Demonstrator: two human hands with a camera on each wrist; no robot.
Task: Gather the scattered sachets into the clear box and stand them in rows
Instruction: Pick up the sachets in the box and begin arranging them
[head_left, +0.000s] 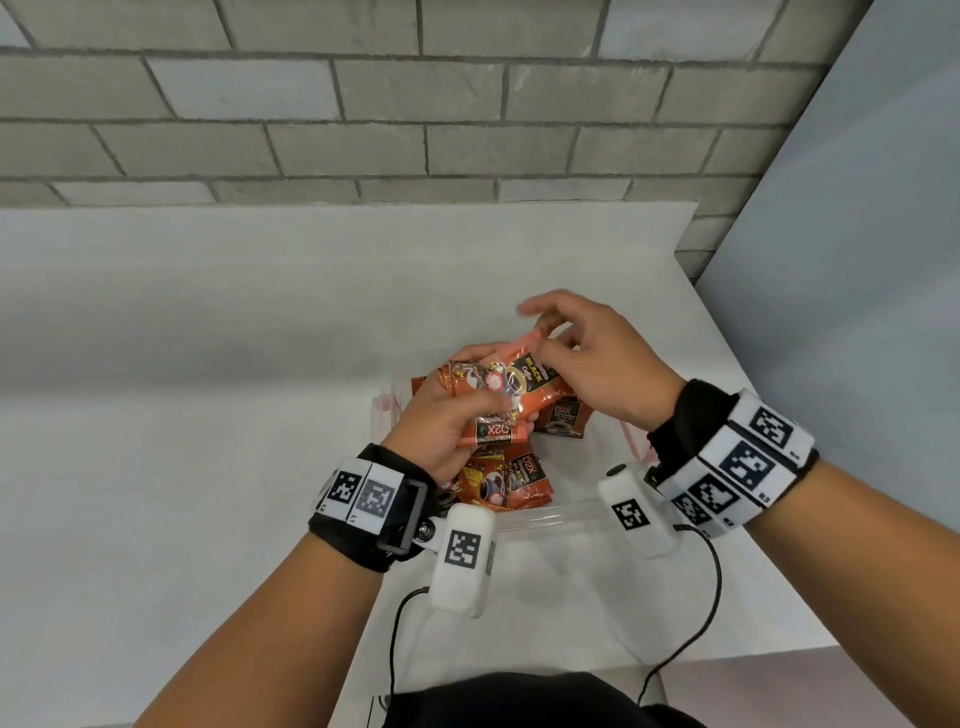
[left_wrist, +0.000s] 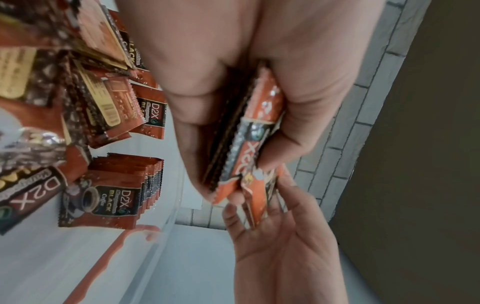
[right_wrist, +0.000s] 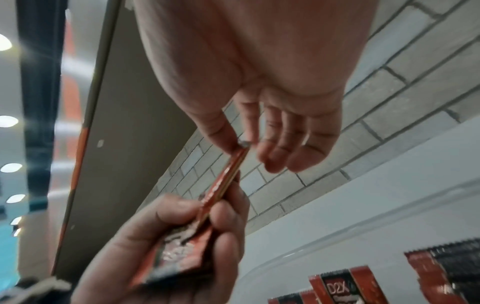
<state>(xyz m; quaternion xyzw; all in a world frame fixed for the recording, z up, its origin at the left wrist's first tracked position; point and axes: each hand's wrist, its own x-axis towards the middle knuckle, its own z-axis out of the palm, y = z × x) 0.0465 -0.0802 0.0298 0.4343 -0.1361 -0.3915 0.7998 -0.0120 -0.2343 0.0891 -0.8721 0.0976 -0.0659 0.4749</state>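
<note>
Grey brick wall behind white worktop (head_left: 208, 364): left hand (head_left: 441, 431) grips sachet stack (head_left: 498, 400) at frame centre, long axis toward upper right; right hand (head_left: 597, 358) pinches its top corner, clear box (head_left: 545, 517) directly below.

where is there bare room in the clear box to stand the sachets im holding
The near right part of the clear box floor looks bare, between its near wall and the right hand. The left side is crowded: loose sachets lie under the left hand, with a standing row beyond.
</note>
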